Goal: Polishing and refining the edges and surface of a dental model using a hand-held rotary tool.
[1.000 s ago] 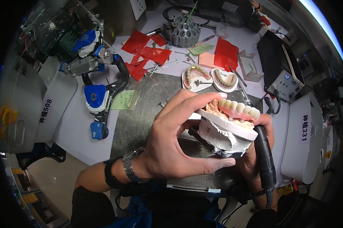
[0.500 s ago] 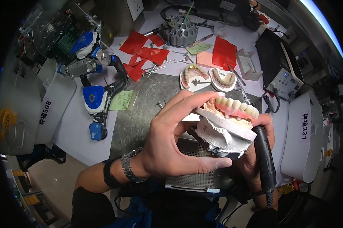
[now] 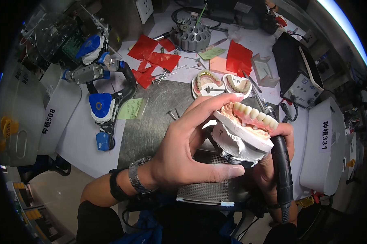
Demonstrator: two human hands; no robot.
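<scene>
A plaster dental model (image 3: pixel 244 138) carries a denture (image 3: pixel 254 116) with white teeth and pink gums along its upper edge. My left hand (image 3: pixel 179 152) curves around the model's left side, fingertips on its top and the thumb low beside its underside. On the far right of the model, my right hand (image 3: pixel 287 138) supports it with fingers partly hidden behind. That same hand also grips a black rotary handpiece (image 3: pixel 282 175), whose cable runs down toward my forearm. Beneath the hands is a perforated metal grille (image 3: pixel 204 189).
Two smaller dental models (image 3: pixel 208 83) lie beyond my hands. A blue-and-black articulator (image 3: pixel 106 105) stands left. Red sheets (image 3: pixel 161 59), loose burs and a grey bur holder (image 3: pixel 191 36) sit farther back. White bins (image 3: pixel 321 150) flank the bench; a black control unit (image 3: pixel 299 69) stands right.
The dental model has tilted, its right end dipping and more of its top face showing. My left thumb has shifted slightly left and up. Both hands keep their hold.
</scene>
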